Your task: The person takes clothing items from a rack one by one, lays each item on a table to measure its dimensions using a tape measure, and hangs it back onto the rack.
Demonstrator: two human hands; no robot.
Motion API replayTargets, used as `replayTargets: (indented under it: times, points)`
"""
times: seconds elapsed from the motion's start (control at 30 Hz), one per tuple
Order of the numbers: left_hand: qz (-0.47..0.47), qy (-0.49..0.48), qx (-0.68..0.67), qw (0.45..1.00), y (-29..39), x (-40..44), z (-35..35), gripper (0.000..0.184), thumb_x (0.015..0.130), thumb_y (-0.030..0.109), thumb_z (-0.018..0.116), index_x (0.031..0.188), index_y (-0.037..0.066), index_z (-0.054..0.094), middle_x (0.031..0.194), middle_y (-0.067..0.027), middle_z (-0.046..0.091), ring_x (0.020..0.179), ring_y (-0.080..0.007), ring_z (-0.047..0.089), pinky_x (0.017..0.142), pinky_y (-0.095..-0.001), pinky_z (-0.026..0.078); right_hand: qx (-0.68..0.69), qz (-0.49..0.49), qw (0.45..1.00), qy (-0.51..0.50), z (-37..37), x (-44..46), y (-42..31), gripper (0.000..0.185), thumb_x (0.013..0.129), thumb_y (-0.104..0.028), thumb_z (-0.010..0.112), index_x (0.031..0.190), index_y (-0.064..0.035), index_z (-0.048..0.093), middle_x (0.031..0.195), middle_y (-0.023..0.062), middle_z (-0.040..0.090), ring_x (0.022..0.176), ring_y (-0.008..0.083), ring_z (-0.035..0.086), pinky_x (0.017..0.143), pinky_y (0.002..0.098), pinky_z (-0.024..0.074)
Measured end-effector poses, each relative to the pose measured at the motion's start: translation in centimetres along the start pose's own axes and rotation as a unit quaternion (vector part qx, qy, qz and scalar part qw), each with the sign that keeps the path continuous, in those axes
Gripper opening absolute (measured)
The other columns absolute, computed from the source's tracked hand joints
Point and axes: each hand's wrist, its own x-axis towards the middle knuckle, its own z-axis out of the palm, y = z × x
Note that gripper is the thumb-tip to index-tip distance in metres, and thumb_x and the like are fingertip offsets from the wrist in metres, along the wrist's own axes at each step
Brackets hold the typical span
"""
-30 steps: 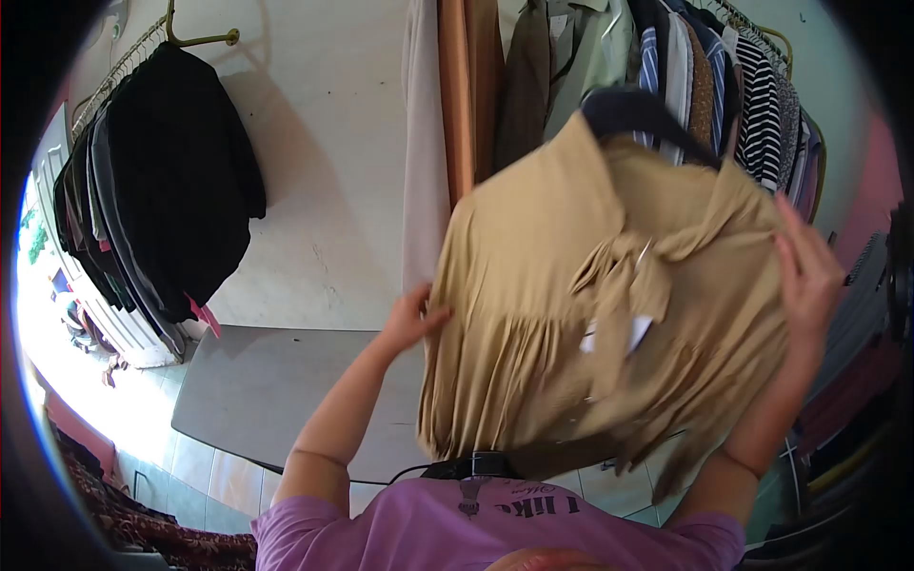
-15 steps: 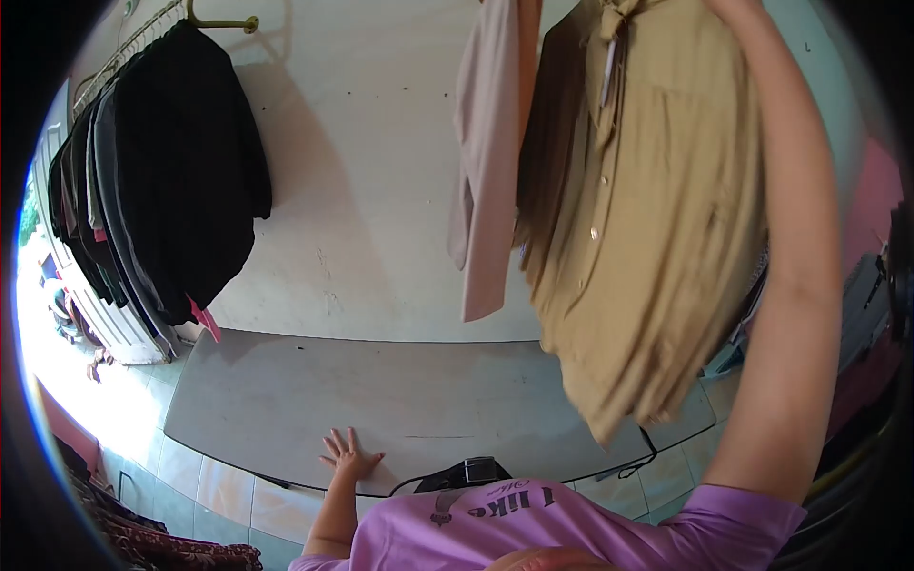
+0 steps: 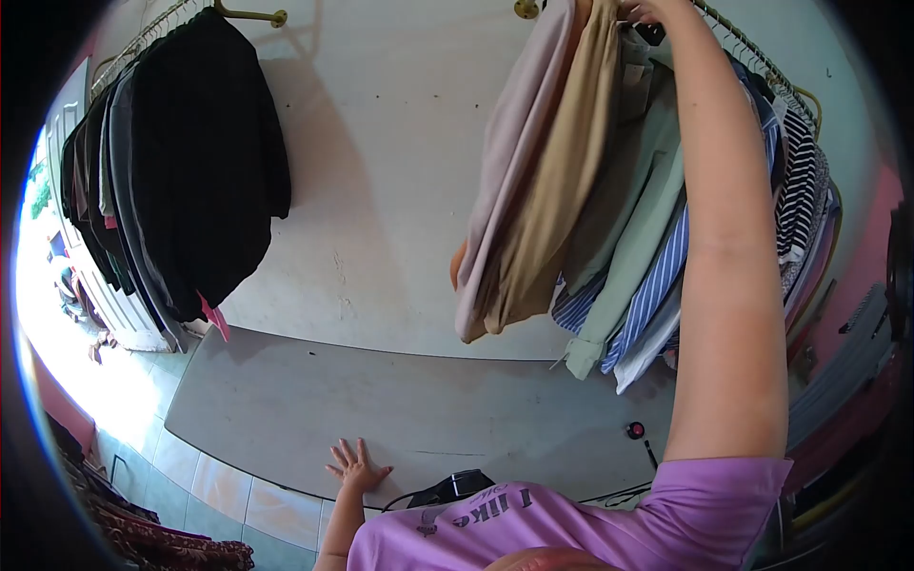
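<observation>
Up and across to the hanging clothes on our right goes the tan blouse [image 3: 562,219], which was spread broad in front of us and now hangs narrow, side-on. It is between the pale pink garment [image 3: 519,152] and the sage-green shirt [image 3: 640,224], above the far edge of the grey table [image 3: 286,390] and right of its middle. Turned this way, it probably takes up little room among its neighbours on the rail [image 3: 728,29].

Our right hand [image 3: 650,11] is raised beside the blouse's top, its arm crossing in front of the striped shirts [image 3: 662,276], likely because the hangers sit so high. The fingers are partly cut off by the top of our view, so we cannot tell whether they grasp the hanger or have let go.

Our left hand [image 3: 354,468] holds nothing: palm down, fingers spread on the table by its near edge, left of the middle, apparently to steady us as we reach. The black garments [image 3: 205,171] hang well apart, above the table's left end.
</observation>
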Motion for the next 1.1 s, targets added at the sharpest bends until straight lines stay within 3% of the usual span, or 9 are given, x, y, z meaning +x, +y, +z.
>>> replayTargets:
  times: [0.03,0.1,0.17,0.27,0.43,0.5,0.83,0.97,1.1]
  points:
    - [0.003,-0.007,-0.002,1.000,0.2,0.0,0.1,0.109,0.067,0.068,0.058,0.144,0.015,0.001,0.146,-0.0190,-0.018,0.131,-0.0389,-0.024,0.097,-0.0673,-0.007,-0.052,0.033,0.995,0.083,-0.5,1.6,1.3,0.042,0.085,-0.036,0.046,0.088,0.0008,0.065,0.089,0.0214,0.064,0.082,0.0309,0.063,0.071,0.0408,0.0492]
    - [0.002,-0.008,-0.003,1.000,0.4,-0.3,-0.2,0.109,0.067,0.068,0.058,0.144,0.015,0.001,0.146,-0.0189,-0.018,0.131,-0.0389,-0.024,0.097,-0.0671,-0.007,-0.233,-0.114,0.926,0.274,0.2,0.8,6.7,0.034,0.084,-0.028,0.049,0.084,0.0025,0.065,0.081,0.0207,0.064,0.076,0.0321,0.064,0.066,0.0403,0.0500]
    - [0.000,-0.008,-0.004,1.000,0.5,-0.4,-0.2,0.109,0.067,0.067,0.058,0.144,0.015,0.001,0.146,-0.0188,-0.018,0.131,-0.0389,-0.024,0.097,-0.0669,-0.008,-0.274,0.039,0.944,0.179,1.1,0.7,9.7,0.030,0.086,-0.022,0.050,0.110,-0.0076,0.061,0.114,0.0172,0.058,0.107,0.0313,0.055,0.092,0.0362,0.0417]
    - [-0.009,-0.014,-0.007,1.000,0.6,-0.2,-0.3,0.109,0.067,0.067,0.058,0.144,0.016,0.001,0.146,-0.0188,-0.018,0.131,-0.0386,-0.024,0.097,-0.0666,-0.008,-0.263,0.012,0.953,0.147,2.5,3.0,13.3,0.046,0.077,-0.037,0.060,0.110,-0.0038,0.060,0.110,0.0179,0.059,0.105,0.0352,0.055,0.089,0.0410,0.0446]
    - [-0.012,-0.002,-0.008,1.000,0.8,-0.7,-0.6,0.105,0.067,0.066,0.059,0.144,0.017,0.007,0.147,-0.0176,-0.014,0.132,-0.0376,-0.022,0.098,-0.0651,-0.008,-0.281,-0.023,0.958,0.052,2.1,5.8,13.3,0.047,0.077,-0.038,0.060,0.107,-0.0008,0.060,0.109,0.0219,0.059,0.101,0.0392,0.056,0.086,0.0430,0.0457]
    - [-0.009,0.001,-0.018,1.000,0.6,-0.8,-0.7,0.105,0.067,0.066,0.059,0.144,0.017,0.007,0.147,-0.0172,-0.014,0.132,-0.0376,-0.022,0.098,-0.0650,-0.009,-0.140,0.053,0.989,0.017,1.8,6.1,13.3,0.047,0.077,-0.038,0.060,0.105,-0.0002,0.061,0.108,0.0212,0.060,0.100,0.0355,0.058,0.084,0.0414,0.0458]
    - [-0.004,0.029,-0.019,0.999,-0.1,-0.5,0.2,0.106,0.065,0.066,0.062,0.144,0.019,0.008,0.148,-0.0158,-0.012,0.133,-0.0369,-0.020,0.098,-0.0651,-0.008,-0.050,-0.074,0.985,0.147,-1.7,0.5,17.1,0.043,0.081,-0.035,0.057,0.110,-0.0042,0.059,0.104,0.0168,0.062,0.095,0.0329,0.059,0.080,0.0402,0.0448]
    - [-0.003,0.023,-0.014,1.000,-0.1,-0.4,0.1,0.106,0.064,0.063,0.064,0.144,0.019,0.008,0.148,-0.0149,-0.012,0.134,-0.0362,-0.019,0.099,-0.0655,-0.006,-0.012,-0.108,0.976,0.188,-7.6,-9.6,20.2,0.046,0.085,-0.029,0.057,0.119,0.0016,0.052,0.112,0.0152,0.059,0.103,0.0216,0.056,0.088,0.0306,0.0400]
    - [-0.020,0.013,-0.006,1.000,-0.2,0.3,-0.2,0.104,0.063,0.057,0.070,0.142,0.022,0.013,0.148,-0.0142,-0.009,0.135,-0.0363,-0.014,0.099,-0.0673,0.002,0.112,-0.011,0.984,0.140,-16.8,-19.6,21.5,0.040,0.088,-0.020,0.056,0.119,0.0036,0.051,0.112,0.0077,0.058,0.103,0.0148,0.052,0.091,0.0256,0.0367]
